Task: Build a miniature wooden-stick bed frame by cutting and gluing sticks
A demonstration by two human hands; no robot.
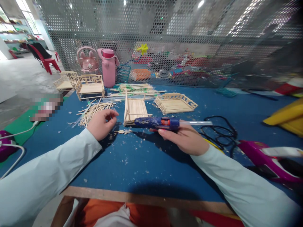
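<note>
My right hand (189, 137) grips a dark blue hot glue gun (157, 123), with a clear glue stick (196, 123) poking out of its back. The gun's nozzle points left, at the near edge of a small frame of wooden sticks (136, 108) that has a slatted base and a raised side. Left of that frame, my left hand (103, 123) hovers with curled fingers, thumb and fingertips brought together. Whatever they may pinch is too small to make out. A few short stick pieces (124, 131) lie on the blue tabletop (132, 170) between my hands.
Loose sticks (94, 112) pile up behind my left hand, and more bundles (134, 90) lie farther back. Stick-built pieces stand at left (91, 86) and right (175, 103). A pink bottle (109, 67) is by the mesh screen (165, 31). A black cord (220, 129) coils beside a purple object (260, 154).
</note>
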